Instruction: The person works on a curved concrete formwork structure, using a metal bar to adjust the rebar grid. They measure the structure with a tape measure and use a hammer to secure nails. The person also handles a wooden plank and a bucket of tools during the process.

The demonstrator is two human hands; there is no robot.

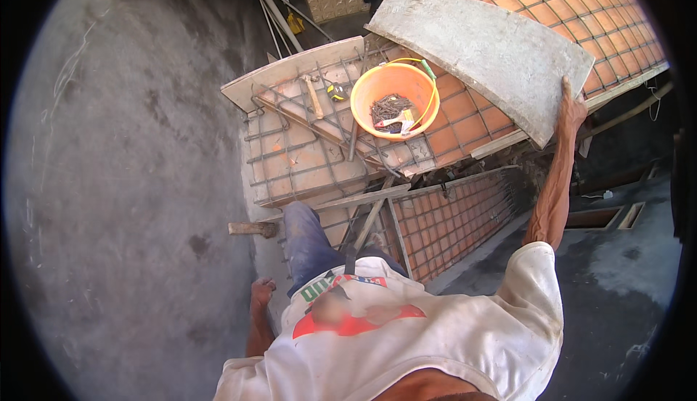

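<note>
A grey, curved-edged board (pixel 483 49) lies tilted across a rebar mesh at the upper right. My right hand (pixel 572 107) grips its lower right corner, with the arm stretched out and a finger along the edge. My left hand (pixel 263 291) is low beside the wall, its fingers curled in and nothing seen in them. Just left of the board, an orange bucket (pixel 396 100) with a yellow handle stands on the mesh. Inside are many dark nails (pixel 390 108) and a paintbrush (pixel 398 121). A hammer (pixel 313 97) and a yellow-black tape measure (pixel 337 92) lie beside the bucket.
A smooth grey wall (pixel 138 183) fills the left. Rebar mesh (pixel 294 158) covers the orange boards around the bucket, and a lower meshed slope (pixel 457 219) runs below. A wooden-handled tool (pixel 253 229) sticks out near my knee. Long pipes (pixel 274 10) lean at the back.
</note>
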